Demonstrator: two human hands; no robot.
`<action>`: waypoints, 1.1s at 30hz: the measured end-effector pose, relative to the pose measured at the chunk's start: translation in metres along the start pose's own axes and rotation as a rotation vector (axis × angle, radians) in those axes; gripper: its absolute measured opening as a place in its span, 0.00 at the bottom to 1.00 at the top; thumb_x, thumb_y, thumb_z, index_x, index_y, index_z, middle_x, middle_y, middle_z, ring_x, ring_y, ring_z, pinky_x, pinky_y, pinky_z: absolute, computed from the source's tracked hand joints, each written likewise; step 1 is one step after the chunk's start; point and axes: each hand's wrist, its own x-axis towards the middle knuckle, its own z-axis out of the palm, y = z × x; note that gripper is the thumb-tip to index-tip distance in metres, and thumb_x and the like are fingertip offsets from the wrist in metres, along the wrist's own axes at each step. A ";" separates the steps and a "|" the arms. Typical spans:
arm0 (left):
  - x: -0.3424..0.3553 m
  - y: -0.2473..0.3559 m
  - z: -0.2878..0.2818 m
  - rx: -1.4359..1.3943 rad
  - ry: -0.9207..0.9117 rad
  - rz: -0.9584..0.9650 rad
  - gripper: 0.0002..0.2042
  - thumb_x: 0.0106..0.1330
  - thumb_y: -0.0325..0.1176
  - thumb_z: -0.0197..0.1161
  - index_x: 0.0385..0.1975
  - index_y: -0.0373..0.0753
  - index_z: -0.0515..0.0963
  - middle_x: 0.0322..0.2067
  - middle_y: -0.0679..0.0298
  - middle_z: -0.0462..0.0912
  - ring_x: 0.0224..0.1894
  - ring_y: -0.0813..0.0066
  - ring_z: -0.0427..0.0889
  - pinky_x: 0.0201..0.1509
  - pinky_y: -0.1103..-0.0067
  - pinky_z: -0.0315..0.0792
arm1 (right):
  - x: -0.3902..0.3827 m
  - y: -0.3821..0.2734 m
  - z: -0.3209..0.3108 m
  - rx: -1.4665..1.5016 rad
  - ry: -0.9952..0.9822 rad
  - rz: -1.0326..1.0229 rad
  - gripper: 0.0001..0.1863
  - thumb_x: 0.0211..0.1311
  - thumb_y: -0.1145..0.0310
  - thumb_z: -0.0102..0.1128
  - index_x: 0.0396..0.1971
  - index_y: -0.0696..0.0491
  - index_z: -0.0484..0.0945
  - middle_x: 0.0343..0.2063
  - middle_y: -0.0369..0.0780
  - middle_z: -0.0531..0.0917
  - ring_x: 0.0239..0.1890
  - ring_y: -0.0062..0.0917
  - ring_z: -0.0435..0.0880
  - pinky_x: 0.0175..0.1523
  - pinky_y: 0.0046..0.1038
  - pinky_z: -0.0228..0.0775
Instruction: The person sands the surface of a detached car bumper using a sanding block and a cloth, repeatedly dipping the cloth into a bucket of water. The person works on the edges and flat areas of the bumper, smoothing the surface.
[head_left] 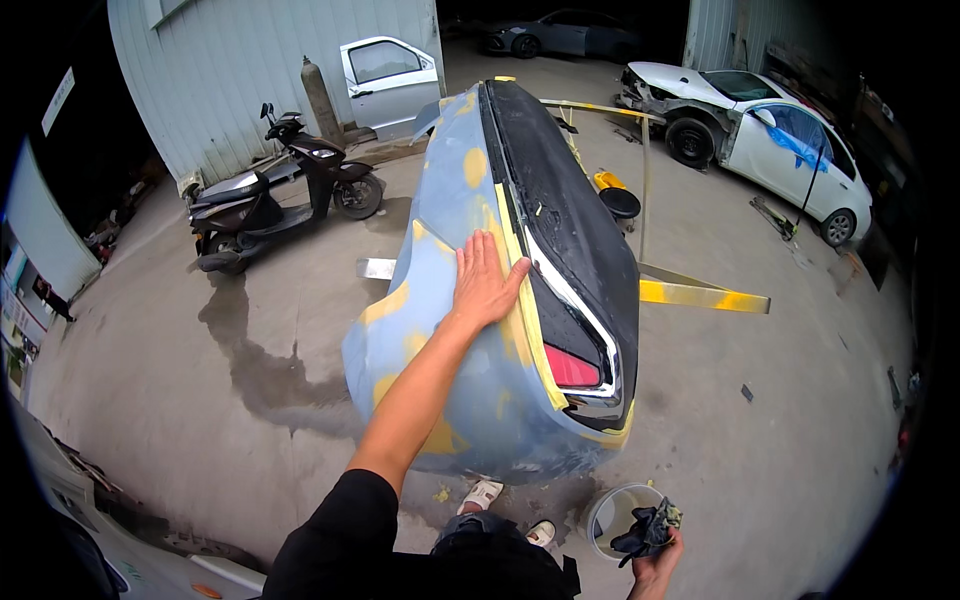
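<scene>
A car bumper (470, 370) in blue-grey primer with yellowish filler patches lies before me. My left hand (487, 282) rests flat on it, palm down, fingers stretched out and the thumb apart, beside a strip of yellow masking tape (535, 345). The tape borders a black panel (580, 220) with chrome trim (565, 270) and a red reflector (572, 367). Low on the right, my right hand (657, 572) grips a crumpled dark glove (646, 532); its fingers are partly hidden. Beneath that hand, a pale bucket (600, 500) stands on the floor.
A yellow and bare-metal stand (705, 297) juts out to the right. A dark scooter (290, 190), a gas cylinder (318, 98) and a car door (390, 88) stand at the far left. At the far right is a partly stripped white car (790, 150).
</scene>
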 end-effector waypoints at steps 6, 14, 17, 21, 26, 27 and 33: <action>0.090 -0.015 -0.011 -0.013 -0.043 -0.039 0.47 0.73 0.66 0.37 0.74 0.26 0.45 0.75 0.42 0.44 0.79 0.49 0.38 0.80 0.60 0.33 | -0.006 0.006 -0.001 0.019 0.007 -0.051 0.25 0.58 0.59 0.49 0.51 0.60 0.77 0.44 0.46 0.85 0.45 0.40 0.84 0.54 0.40 0.77; 0.073 -0.011 -0.006 -0.001 -0.019 -0.050 0.47 0.73 0.67 0.35 0.73 0.25 0.46 0.75 0.41 0.44 0.79 0.50 0.39 0.80 0.61 0.33 | -0.009 0.003 -0.004 0.046 0.136 -0.059 0.25 0.60 0.58 0.49 0.52 0.59 0.77 0.46 0.45 0.86 0.48 0.40 0.84 0.57 0.40 0.76; 0.032 -0.005 -0.004 -0.018 -0.017 -0.041 0.49 0.71 0.69 0.36 0.74 0.25 0.44 0.76 0.42 0.44 0.79 0.51 0.37 0.81 0.62 0.29 | 0.002 0.002 -0.009 0.036 0.102 -0.025 0.25 0.60 0.59 0.49 0.51 0.59 0.78 0.44 0.45 0.86 0.46 0.39 0.84 0.56 0.40 0.76; -0.009 0.005 -0.001 0.001 0.006 -0.007 0.49 0.72 0.69 0.37 0.73 0.23 0.44 0.75 0.39 0.44 0.79 0.48 0.37 0.80 0.61 0.30 | 0.014 -0.004 0.001 -0.022 0.062 -0.010 0.23 0.60 0.59 0.49 0.48 0.59 0.79 0.42 0.46 0.86 0.44 0.39 0.84 0.54 0.40 0.76; -0.048 0.017 0.005 0.013 0.028 0.007 0.50 0.72 0.68 0.39 0.73 0.22 0.44 0.74 0.36 0.42 0.79 0.45 0.36 0.80 0.59 0.29 | 0.031 -0.012 0.014 -0.050 0.002 0.025 0.22 0.60 0.59 0.49 0.46 0.59 0.80 0.42 0.45 0.86 0.44 0.39 0.84 0.54 0.39 0.76; -0.056 0.016 0.006 0.020 0.035 0.006 0.50 0.71 0.68 0.39 0.73 0.21 0.44 0.74 0.36 0.42 0.79 0.45 0.36 0.80 0.59 0.29 | 0.035 -0.012 0.016 -0.062 -0.014 0.039 0.22 0.60 0.59 0.49 0.46 0.59 0.80 0.42 0.45 0.86 0.44 0.39 0.84 0.54 0.39 0.76; -0.089 0.023 0.021 0.004 0.095 0.012 0.50 0.71 0.67 0.42 0.72 0.20 0.45 0.74 0.36 0.43 0.78 0.43 0.37 0.80 0.58 0.31 | 0.075 -0.015 -0.011 -0.248 -0.388 0.083 0.27 0.60 0.57 0.47 0.52 0.60 0.77 0.45 0.49 0.85 0.44 0.39 0.85 0.52 0.40 0.79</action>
